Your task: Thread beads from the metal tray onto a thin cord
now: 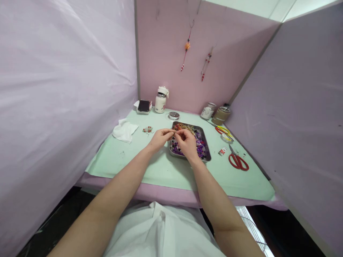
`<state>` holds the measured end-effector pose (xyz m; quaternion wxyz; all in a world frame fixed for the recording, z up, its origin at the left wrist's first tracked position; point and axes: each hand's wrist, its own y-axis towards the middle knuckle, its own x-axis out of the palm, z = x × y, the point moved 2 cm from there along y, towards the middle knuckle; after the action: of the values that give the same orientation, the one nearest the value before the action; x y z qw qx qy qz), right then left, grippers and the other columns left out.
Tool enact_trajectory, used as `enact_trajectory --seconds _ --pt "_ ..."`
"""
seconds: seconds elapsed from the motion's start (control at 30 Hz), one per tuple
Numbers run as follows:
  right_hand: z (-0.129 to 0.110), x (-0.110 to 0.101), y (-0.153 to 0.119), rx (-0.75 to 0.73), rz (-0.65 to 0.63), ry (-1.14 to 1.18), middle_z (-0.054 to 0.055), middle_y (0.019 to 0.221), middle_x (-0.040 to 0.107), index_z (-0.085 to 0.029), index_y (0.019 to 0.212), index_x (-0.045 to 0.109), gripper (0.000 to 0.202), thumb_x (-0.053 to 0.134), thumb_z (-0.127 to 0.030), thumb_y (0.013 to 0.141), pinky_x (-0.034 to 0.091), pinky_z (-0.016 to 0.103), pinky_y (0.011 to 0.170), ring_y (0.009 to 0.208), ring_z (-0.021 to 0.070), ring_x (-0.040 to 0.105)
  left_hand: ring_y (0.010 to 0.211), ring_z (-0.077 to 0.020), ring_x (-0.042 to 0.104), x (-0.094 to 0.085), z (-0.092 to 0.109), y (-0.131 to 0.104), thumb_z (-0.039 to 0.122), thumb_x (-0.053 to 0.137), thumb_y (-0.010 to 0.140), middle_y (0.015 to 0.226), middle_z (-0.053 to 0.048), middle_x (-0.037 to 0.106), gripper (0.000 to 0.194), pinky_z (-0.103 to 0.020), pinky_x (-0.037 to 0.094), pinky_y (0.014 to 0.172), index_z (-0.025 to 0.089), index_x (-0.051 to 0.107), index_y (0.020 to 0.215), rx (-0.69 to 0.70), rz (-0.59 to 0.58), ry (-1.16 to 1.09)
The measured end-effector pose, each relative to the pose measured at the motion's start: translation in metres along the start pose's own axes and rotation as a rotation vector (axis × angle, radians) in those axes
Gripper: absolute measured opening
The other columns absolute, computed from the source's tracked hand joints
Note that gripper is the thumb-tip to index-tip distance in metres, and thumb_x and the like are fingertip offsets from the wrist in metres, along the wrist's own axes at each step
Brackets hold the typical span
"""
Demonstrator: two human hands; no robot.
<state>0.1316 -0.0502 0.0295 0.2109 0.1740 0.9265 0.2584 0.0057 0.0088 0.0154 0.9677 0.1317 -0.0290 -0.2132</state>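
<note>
My left hand [162, 138] and my right hand [186, 143] met over the left part of the metal tray [208, 158]. On both hands the fingertips were closed in a pinch, almost touching each other. What was between them was too small to tell, so I cannot say which way it pointed.

The tray lay flat on the green cloth [171, 175] in front of me. Its long axis seemed to run away from my body, the far end leaning slightly to the left. Inside were many beads [201, 149], purple, dark, clear and red, and golden strands [185, 126] lay at the far end.

To the left of the tray there was a small beaded cluster [147, 129], and further left a crumpled white cloth [124, 131]. To the right lay a small packet [222, 151] and the red scissors [238, 161], whose blades pointed away from me and a little left. Behind the tray stood a round dish [174, 115], with the white bottle [160, 102] farther back to the left.
</note>
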Motion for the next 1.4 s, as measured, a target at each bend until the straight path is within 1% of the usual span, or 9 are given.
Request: enact_trajectory --seconds 0.2,0.33,0.53,0.63,0.77,0.87,1.03,1.17,1.4 --pt "-0.001 0.001 0.000 -0.062 -0.057 -0.045 0.001 0.072 0.057 -0.021 0.071 0.058 0.012 0.054 -0.030 0.078 0.039 0.028 0.064 0.064 0.0144 0.048 0.061 -0.0096 0.047 0.001 0.000 0.000 0.034 0.062 0.071 0.072 -0.004 0.064 0.031 -0.025 0.038 0.060 0.013 0.072 0.090 0.002 0.002 -0.037" --pt "0.000 0.002 0.000 -0.045 -0.060 -0.027 0.001 0.072 0.058 -0.021 0.072 0.058 0.012 0.055 -0.031 0.078 0.040 0.029 0.065 0.065 0.0146 0.049 0.064 -0.0101 0.049 0.002 0.002 -0.001 0.032 0.062 0.070 0.077 -0.005 0.067 0.030 -0.026 0.041 0.064 0.013 0.072 0.091 0.011 0.006 -0.045" --pt "-0.001 0.002 -0.002 0.025 0.003 0.011 -0.001 0.068 0.058 -0.022 0.090 0.058 0.017 0.055 -0.034 0.079 0.040 0.027 0.061 0.059 0.0138 0.050 0.067 -0.0113 0.053 0.001 -0.001 0.001 0.032 0.063 0.071 0.075 -0.005 0.067 0.032 -0.027 0.043 0.068 0.013 0.071 0.096 0.016 0.017 -0.085" --pt "0.001 0.001 -0.002 0.023 0.016 -0.045 0.000 0.068 0.059 -0.021 0.082 0.060 0.014 0.054 -0.034 0.079 0.041 0.028 0.063 0.061 0.0144 0.051 0.066 -0.0110 0.053 0.001 -0.003 0.002 0.031 0.064 0.071 0.076 -0.005 0.067 0.032 -0.027 0.043 0.067 0.013 0.072 0.096 0.002 0.042 -0.089" --pt "0.001 0.002 -0.001 -0.063 -0.044 -0.121 0.001 0.067 0.059 -0.020 0.073 0.061 0.013 0.054 -0.030 0.079 0.041 0.028 0.064 0.062 0.0145 0.050 0.067 -0.0109 0.054 0.000 -0.006 0.004 0.031 0.065 0.070 0.078 -0.006 0.068 0.031 -0.026 0.043 0.068 0.012 0.072 0.094 -0.012 0.043 -0.135" --pt "0.001 0.002 -0.002 -0.111 -0.072 -0.145 0.000 0.065 0.057 -0.020 0.072 0.060 0.013 0.053 -0.027 0.079 0.040 0.027 0.063 0.061 0.0142 0.049 0.066 -0.0103 0.054 -0.001 -0.007 0.005 0.030 0.067 0.069 0.078 -0.006 0.068 0.029 -0.026 0.043 0.067 0.012 0.072 0.091 -0.021 0.053 -0.185" --pt "0.001 0.001 -0.001 -0.136 -0.103 -0.138 0.000 0.066 0.056 -0.020 0.073 0.059 0.010 0.052 -0.024 0.079 0.040 0.027 0.062 0.062 0.0141 0.049 0.059 -0.0072 0.048 -0.002 -0.005 0.005 0.027 0.068 0.066 0.070 -0.003 0.065 0.025 -0.023 0.039 0.061 0.013 0.073 0.087 -0.022 0.080 -0.266" --pt "0.000 0.001 -0.001 -0.178 -0.141 -0.121 0.000 0.066 0.055 -0.020 0.072 0.059 0.011 0.051 -0.023 0.079 0.039 0.027 0.062 0.063 0.0139 0.048 0.059 -0.0069 0.048 -0.001 -0.001 0.004 0.026 0.070 0.064 0.069 -0.002 0.064 0.023 -0.023 0.039 0.061 0.013 0.072 0.083 -0.036 0.098 -0.325" --pt "-0.003 -0.001 -0.002 -0.069 -0.059 -0.059 -0.001 0.064 0.054 -0.020 0.074 0.059 0.010 0.053 -0.027 0.078 0.039 0.026 0.059 0.059 0.0131 0.047 0.060 -0.0073 0.047 -0.003 0.007 0.002 0.025 0.071 0.062 0.070 -0.002 0.064 0.021 -0.023 0.038 0.061 0.013 0.070 0.079 -0.034 0.096 -0.304"
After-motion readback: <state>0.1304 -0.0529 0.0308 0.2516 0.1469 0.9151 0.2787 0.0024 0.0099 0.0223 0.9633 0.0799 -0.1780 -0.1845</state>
